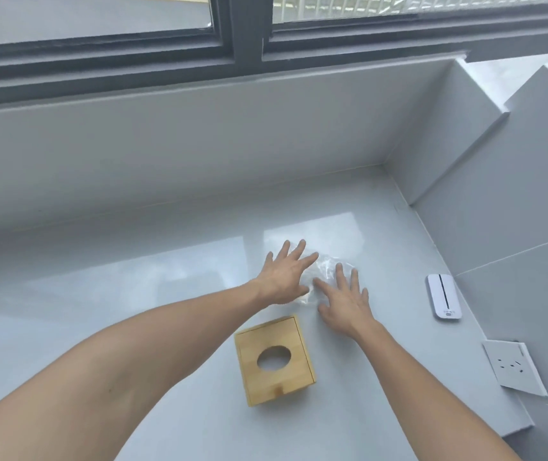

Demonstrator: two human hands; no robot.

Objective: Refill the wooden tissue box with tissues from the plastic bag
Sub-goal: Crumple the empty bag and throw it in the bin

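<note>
While both spread hands, left hand (284, 272) and right hand (344, 299), reach the crinkled clear plastic bag (324, 271), I should pinch its edges gently.

The wooden tissue box (275, 359) sits flat on the shiny grey counter (133, 294). It is light brown, with a round hole on top. Just behind it lies the clear, crinkly plastic bag (324, 272), looking see-through and soft.

Both bare forearms reach forward, converging. Left hand (284, 272) palm down, fingers straight and spread, thumb toward right hand. Right hand (344, 299) palm down just beside it, slightly nearer the body, fingers straight, loosely spread. Neither hand grips anything.
</note>
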